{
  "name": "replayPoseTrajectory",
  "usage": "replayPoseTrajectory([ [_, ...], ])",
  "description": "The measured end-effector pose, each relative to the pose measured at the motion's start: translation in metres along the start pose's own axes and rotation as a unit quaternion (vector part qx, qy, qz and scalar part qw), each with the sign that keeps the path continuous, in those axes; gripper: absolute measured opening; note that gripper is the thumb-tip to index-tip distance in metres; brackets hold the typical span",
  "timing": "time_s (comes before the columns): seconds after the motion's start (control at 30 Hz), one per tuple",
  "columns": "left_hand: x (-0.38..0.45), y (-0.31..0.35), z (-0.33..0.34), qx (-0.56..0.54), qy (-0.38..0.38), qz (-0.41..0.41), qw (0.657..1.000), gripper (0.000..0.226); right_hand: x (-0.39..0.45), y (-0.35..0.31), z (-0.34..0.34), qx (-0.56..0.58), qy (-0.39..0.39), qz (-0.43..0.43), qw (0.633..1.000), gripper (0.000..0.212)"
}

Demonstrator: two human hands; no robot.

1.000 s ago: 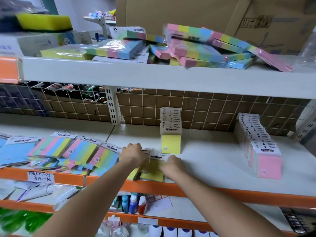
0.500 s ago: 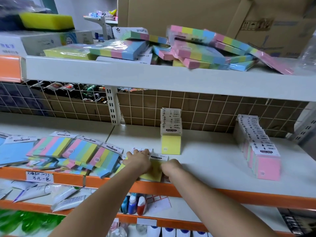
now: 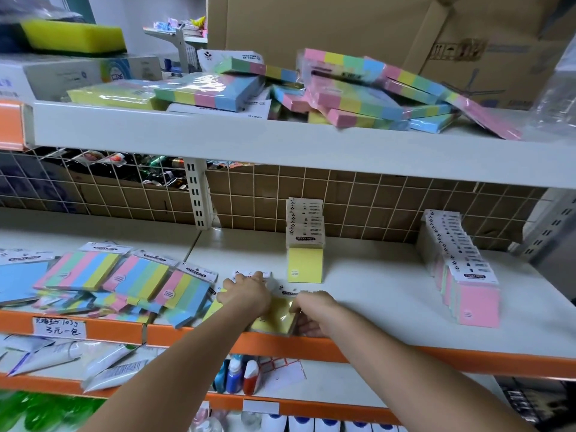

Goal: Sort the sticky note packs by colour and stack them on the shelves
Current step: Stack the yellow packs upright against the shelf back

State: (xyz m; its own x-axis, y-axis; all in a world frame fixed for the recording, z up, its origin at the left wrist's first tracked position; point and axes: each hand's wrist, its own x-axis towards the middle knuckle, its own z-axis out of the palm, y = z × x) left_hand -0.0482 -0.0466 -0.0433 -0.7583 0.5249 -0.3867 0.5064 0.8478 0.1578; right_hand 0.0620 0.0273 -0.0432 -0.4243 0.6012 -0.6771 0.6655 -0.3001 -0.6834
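Lower shelf: tubes (image 3: 46,360) and small bottles (image 3: 237,377) below the orange front edge of the middle shelf (image 3: 389,275).
Price label: handwritten tag (image 3: 59,327) on that orange edge, towards the left.
Right hand (image 3: 313,310): at the front edge of the middle shelf, fingers curled around the right side of the yellow packs (image 3: 276,318), grasping them.
Left hand (image 3: 247,291): knuckles up, pressed down on the left side of the same yellow packs; fingers bent over them.
Yellow packs: lying flat at the front edge, between the two hands.
Striped packs (image 3: 124,279): loose overlapping heap just left of the left hand, reaching to the left end of the shelf.
Pink packs (image 3: 467,282): upright row at the right end, running from front to back.
Yellow row (image 3: 304,244): upright packs near the middle, running to the back wire grid.
Upper shelf (image 3: 280,145): untidy pile of multicolour packs (image 3: 358,95) with a cardboard box (image 3: 343,26) behind.
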Motion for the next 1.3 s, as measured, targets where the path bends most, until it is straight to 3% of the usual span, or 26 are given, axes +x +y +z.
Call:
replayPoseTrajectory([
  [0.23,0.003,0.011,-0.001,-0.008,0.062,0.042,0.997,0.045,-0.003,0.001,-0.040,-0.032,0.020,-0.067,0.997,0.012],
  [0.37,0.005,0.020,-0.006,-0.128,0.039,0.042,0.990,0.035,0.002,-0.001,-0.060,-0.045,0.019,-0.113,0.992,0.025],
  [0.5,0.002,0.027,-0.006,-0.175,0.014,0.071,0.982,0.025,0.010,-0.001,-0.071,-0.061,0.026,-0.152,0.986,0.026],
  [0.6,0.003,0.029,0.001,-0.237,-0.002,0.113,0.965,0.016,0.019,-0.002,-0.072,-0.075,0.060,-0.182,0.978,0.024],
  [0.73,0.008,0.032,0.004,-0.275,0.033,0.132,0.952,0.012,0.032,-0.007,-0.066,-0.136,0.137,-0.226,0.955,0.026],
  [1.07,0.029,0.043,0.014,-0.225,0.077,0.113,0.965,0.007,0.052,-0.014,-0.048,-0.283,0.207,-0.246,0.904,0.005],
  [1.3,0.044,0.045,0.017,-0.170,0.082,0.114,0.975,0.022,0.064,-0.010,-0.046,-0.377,0.232,-0.231,0.866,0.038],
])
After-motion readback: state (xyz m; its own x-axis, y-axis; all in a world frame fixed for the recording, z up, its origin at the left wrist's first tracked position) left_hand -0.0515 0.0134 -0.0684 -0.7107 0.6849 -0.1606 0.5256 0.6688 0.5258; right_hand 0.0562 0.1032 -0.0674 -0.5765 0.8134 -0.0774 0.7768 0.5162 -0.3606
